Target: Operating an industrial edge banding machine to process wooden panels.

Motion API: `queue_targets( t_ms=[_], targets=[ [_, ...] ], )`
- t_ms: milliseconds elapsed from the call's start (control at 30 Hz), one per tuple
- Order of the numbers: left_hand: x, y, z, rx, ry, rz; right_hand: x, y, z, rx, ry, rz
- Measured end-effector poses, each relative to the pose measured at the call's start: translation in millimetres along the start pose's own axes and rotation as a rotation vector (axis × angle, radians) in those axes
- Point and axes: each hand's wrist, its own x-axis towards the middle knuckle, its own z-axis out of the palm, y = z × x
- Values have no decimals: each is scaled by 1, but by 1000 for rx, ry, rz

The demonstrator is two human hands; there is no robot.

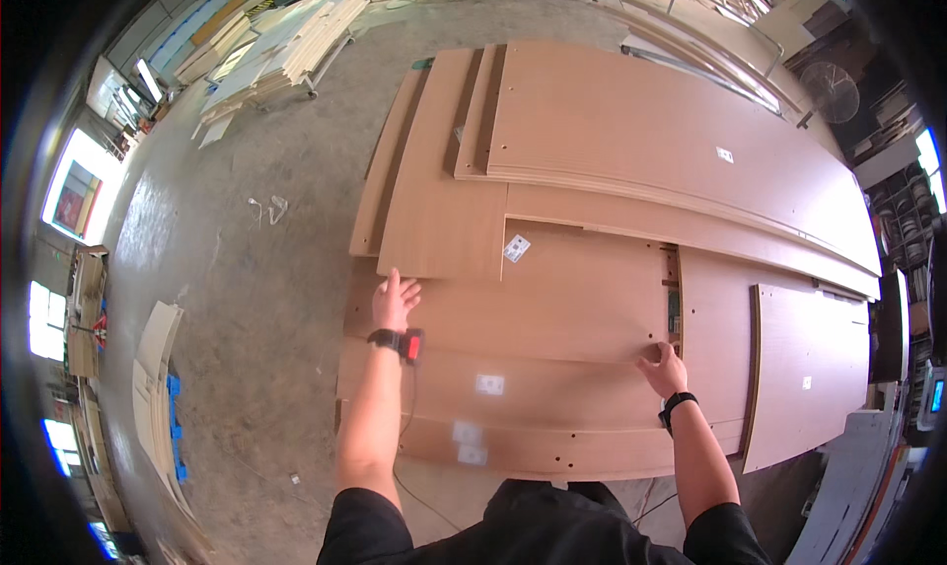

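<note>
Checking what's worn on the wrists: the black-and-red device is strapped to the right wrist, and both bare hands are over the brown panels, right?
Not quite: the head view shows the black-and-red device on the left wrist. The left hand and right hand are bare and over the brown panels.

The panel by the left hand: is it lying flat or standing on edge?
Lying flat: the panel shows its broad face upward atop other boards, with the left hand at its near corner.

Stacked brown panels [582, 294] hid their support; the concrete floor [266, 318] held white scraps [278, 208], a blue pallet [177, 407] and a wheeled cart [328, 68].
</note>
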Motion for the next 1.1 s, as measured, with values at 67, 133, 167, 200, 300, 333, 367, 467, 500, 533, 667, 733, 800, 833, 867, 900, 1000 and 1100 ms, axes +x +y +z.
queue_targets(
  t_ms=[67, 133, 167, 200, 300, 333, 367, 467, 500, 533, 667, 733, 800, 833, 867, 900, 1000, 1100],
  targets=[
    [21, 1, 2, -88, -7, -18, -1, -4, 5, -8, -1, -6],
    [39, -2, -6, -131, 38, -114, 0, -6, 6, 5, -8, -24],
    [40, -4, -8, -137, 31, -115, -1, -4, 6, 18, -17, -29],
    [37, -8, 2, -144, 51, -104, 1, 9, 6, 21, 12, -16],
    [33, -8, -40, -143, 158, -54, 4, 11, 9, 46, 3, -46],
    [26, -10, -59, -130, 178, -61, 5, 11, 9, 49, 2, -48],
    [16, -13, -77, -115, 199, -68, 4, 9, 8, 43, -5, -45],
    [-35, -24, -135, -130, 197, -107, 0, -1, 8, 50, -42, -46],
    [-52, -32, -144, -137, 214, -110, -2, 1, 5, 53, -52, -35],
    [-72, -41, -151, -139, 234, -139, -2, 3, 4, 80, -44, -52],
    [-161, -71, -167, -211, 224, -317, -14, 0, 0, 173, 69, -38],
    [-206, -88, -170, -320, 154, -387, -30, -7, 12, 146, 252, -212],
    [-261, -96, -147, -395, 97, -425, -59, -22, 18, 216, 352, -385],
    [-283, -104, -141, -424, 92, -438, -84, -38, 16, 349, 110, -247],
    [-301, -118, -137, -445, 22, -468, -104, -42, 17, 470, -133, -333],
    [-311, -129, -124, -462, -70, -506, -106, -14, 43, 609, -394, -321],
    [-351, -141, -87, -307, -300, -630, -167, -23, 57, 660, -1037, -41],
    [-381, -150, -54, -225, -487, -744, -198, -8, 94, 555, -1180, 51]
  ],
)
